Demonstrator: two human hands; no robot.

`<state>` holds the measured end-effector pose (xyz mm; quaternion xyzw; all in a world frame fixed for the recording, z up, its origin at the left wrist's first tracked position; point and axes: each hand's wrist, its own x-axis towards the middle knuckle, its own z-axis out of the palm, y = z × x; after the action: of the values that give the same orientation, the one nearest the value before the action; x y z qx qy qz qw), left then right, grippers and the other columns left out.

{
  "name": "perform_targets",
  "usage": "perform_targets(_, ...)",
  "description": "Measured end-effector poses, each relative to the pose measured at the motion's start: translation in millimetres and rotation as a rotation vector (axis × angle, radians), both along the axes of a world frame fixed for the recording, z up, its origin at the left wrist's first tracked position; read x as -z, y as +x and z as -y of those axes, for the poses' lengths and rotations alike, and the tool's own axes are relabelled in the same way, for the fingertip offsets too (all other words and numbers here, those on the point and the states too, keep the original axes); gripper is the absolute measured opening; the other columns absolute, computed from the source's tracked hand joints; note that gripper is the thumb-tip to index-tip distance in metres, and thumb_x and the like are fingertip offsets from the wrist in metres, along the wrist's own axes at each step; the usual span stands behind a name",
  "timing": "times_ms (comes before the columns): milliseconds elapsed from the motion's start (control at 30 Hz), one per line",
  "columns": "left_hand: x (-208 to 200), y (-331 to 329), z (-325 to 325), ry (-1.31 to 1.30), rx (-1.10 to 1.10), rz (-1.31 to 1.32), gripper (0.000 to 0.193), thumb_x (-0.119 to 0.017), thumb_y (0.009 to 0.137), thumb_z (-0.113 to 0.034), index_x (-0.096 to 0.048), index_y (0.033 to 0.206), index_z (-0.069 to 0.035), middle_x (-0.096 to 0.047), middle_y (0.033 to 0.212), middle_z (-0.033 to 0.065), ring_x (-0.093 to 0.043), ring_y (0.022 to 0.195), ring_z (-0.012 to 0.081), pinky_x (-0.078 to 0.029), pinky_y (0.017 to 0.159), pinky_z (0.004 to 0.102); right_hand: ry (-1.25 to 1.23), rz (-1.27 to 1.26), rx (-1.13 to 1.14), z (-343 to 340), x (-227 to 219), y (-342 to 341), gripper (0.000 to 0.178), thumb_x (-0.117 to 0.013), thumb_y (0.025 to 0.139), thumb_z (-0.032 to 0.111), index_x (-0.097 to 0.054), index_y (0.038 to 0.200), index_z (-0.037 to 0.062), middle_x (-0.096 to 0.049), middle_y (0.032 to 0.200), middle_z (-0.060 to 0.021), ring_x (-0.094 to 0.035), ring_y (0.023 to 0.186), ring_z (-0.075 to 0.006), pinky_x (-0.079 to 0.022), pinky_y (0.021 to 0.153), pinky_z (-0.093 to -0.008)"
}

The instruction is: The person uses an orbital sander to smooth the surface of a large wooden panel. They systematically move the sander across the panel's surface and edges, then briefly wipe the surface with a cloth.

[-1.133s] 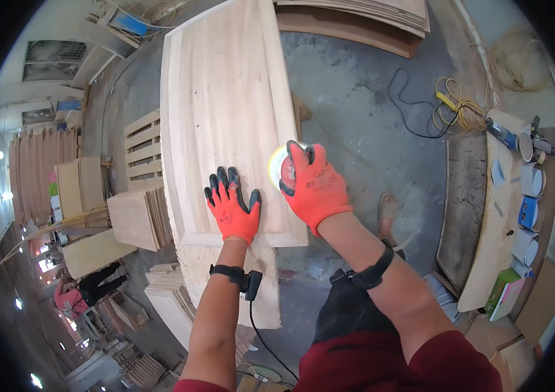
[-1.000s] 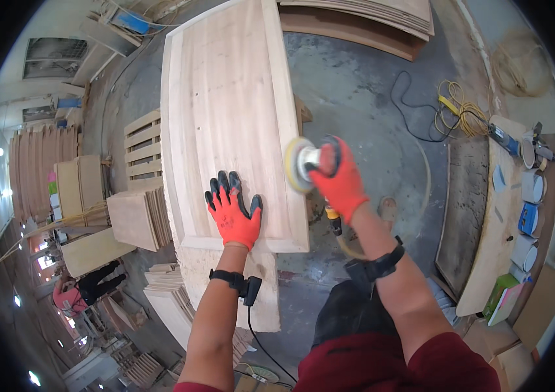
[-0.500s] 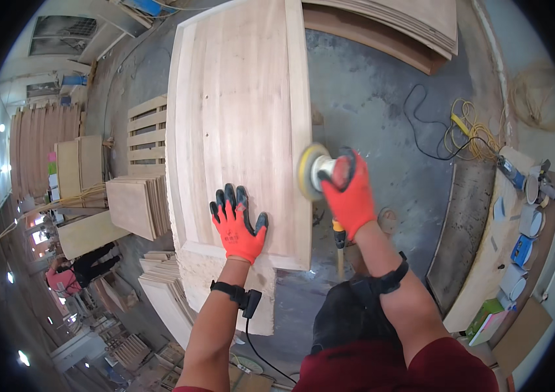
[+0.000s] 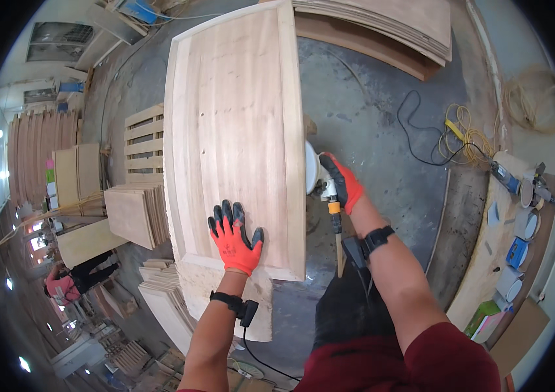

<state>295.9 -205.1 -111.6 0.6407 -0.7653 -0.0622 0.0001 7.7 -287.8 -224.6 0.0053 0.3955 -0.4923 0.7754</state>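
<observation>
A pale wooden door-like panel (image 4: 238, 130) with a raised frame lies flat in front of me. My left hand (image 4: 235, 243), in a red and black glove, rests flat on its near part with the fingers spread. At the panel's right side, my gloved right hand (image 4: 344, 186) grips a round disc sander (image 4: 327, 189). The sander is tilted on edge, its pale disc facing the panel's right edge; I cannot tell whether they touch. An orange-collared connector and a hose run down from the tool toward my legs.
Stacked boards (image 4: 137, 212) and a slatted pallet (image 4: 145, 144) stand to the left. More panels (image 4: 388, 26) are stacked at the far right. A yellow cord (image 4: 464, 134) lies coiled on the floor. A bench (image 4: 487, 261) on the right carries tools and discs. Another person (image 4: 65, 287) is at far left.
The sander has turned and sits closer along the panel's right edge, with my right hand drawn slightly left and down. My left hand stays flat on the panel; the view has shifted a little.
</observation>
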Motion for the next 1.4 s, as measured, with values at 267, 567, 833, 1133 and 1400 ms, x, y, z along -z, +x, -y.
perform_targets(267, 2, 7, -7, 0.109, -0.044, -0.029, 0.078, -0.073, 0.08, -0.032, -0.046, 0.148, -0.005, -0.027, 0.165, 0.0253, -0.02, 0.152, 0.0486, -0.01, 0.122, 0.0661, -0.172, -0.902, -0.014, 22, -40, -10, 0.067, -0.081, 0.086, 0.041, -0.052, 0.139, 0.0124, -0.066, 0.105, -0.0105, -0.071, 0.093, -0.0231, -0.059, 0.08, -0.0377)
perform_targets(567, 7, -16, 155, 0.005, -0.084, 0.005, 0.072, -0.07, 0.09, -0.037, -0.045, 0.15, -0.007, -0.03, 0.164, 0.0223, -0.021, 0.154, 0.0425, -0.01, 0.126, 0.0588, -0.401, -1.655, -0.56, 65, -144, 18, 0.083, -0.082, 0.081, 0.034, -0.041, 0.151, 0.0181, -0.044, 0.145, -0.0207, -0.067, 0.11, -0.038, -0.056, 0.093, -0.0443)
perform_targets(833, 13, -80, 253, 0.042, -0.141, 0.084, 0.065, -0.069, 0.091, -0.038, -0.05, 0.145, -0.007, -0.033, 0.162, 0.0188, -0.021, 0.155, 0.0376, -0.009, 0.127, 0.0558, -0.082, -0.122, -0.021, 80, 0, -33, 0.045, -0.074, 0.094, 0.037, -0.059, 0.128, 0.0124, -0.066, 0.107, -0.0088, -0.067, 0.077, -0.0193, -0.057, 0.066, -0.0326)
perform_targets(1133, 9, -79, 250, 0.109, -0.172, 0.15, 0.068, -0.068, 0.091, -0.037, -0.047, 0.149, -0.008, -0.027, 0.166, 0.0179, -0.019, 0.155, 0.0403, -0.011, 0.126, 0.0571, -0.128, -1.04, -0.177, 127, -91, -31, 0.068, -0.083, 0.083, 0.033, -0.049, 0.139, 0.0129, -0.06, 0.122, -0.0147, -0.07, 0.096, -0.0289, -0.059, 0.083, -0.0409)
perform_targets(1400, 10, -75, 252, -0.008, -0.109, 0.087, 0.072, -0.071, 0.087, -0.037, -0.047, 0.149, -0.009, -0.031, 0.163, 0.0207, -0.025, 0.151, 0.0429, -0.012, 0.125, 0.0593, -0.321, -1.431, -0.401, 164, -125, -32, 0.085, -0.086, 0.075, 0.03, -0.043, 0.146, 0.015, -0.045, 0.142, -0.0231, -0.066, 0.11, -0.0424, -0.055, 0.096, -0.0483)
